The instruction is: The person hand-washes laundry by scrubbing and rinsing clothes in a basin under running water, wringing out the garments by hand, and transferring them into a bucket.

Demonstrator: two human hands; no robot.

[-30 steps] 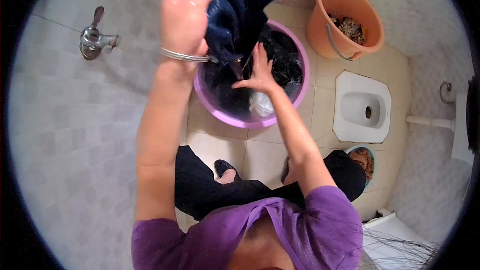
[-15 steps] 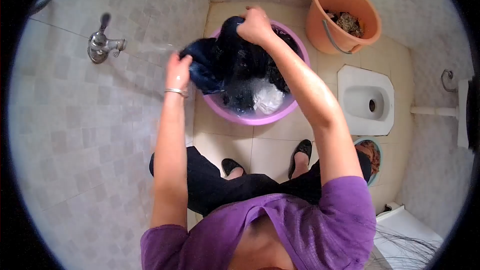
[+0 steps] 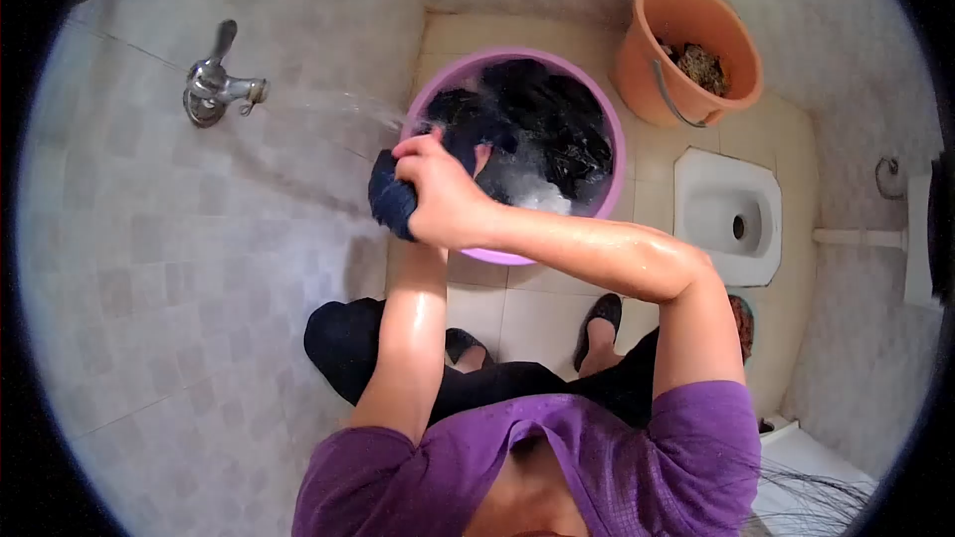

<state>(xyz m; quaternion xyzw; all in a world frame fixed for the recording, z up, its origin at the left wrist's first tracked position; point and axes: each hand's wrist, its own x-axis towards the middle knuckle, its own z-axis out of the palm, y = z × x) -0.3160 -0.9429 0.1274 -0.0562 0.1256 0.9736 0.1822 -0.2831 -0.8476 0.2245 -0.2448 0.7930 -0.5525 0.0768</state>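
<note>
A dark blue wet cloth [image 3: 391, 195] is bunched between my two hands at the left rim of the purple tub [image 3: 619, 154]. My right hand [image 3: 446, 197] wraps over the cloth from above, fingers closed. Beneath it, my left hand [image 3: 481, 158] is mostly hidden; only some fingertips show against the cloth. Dark wet clothes [image 3: 547, 114] lie in the tub's water, with a whitish item [image 3: 537, 195] near the front. A stream of water runs from the wall tap [image 3: 227, 89] toward the tub's left side.
An orange bucket [image 3: 637, 60] with scraps inside stands at the back right. A squat toilet [image 3: 729, 214] is set in the floor right of the tub. A small bowl [image 3: 744, 323], partly hidden, sits by my right knee. A tiled wall [image 3: 199, 288] rises at the left.
The dark blue cloth was spread between both hands over the tub; it is now bunched at the left rim. My right hand came left and down, crossing over my left hand.
</note>
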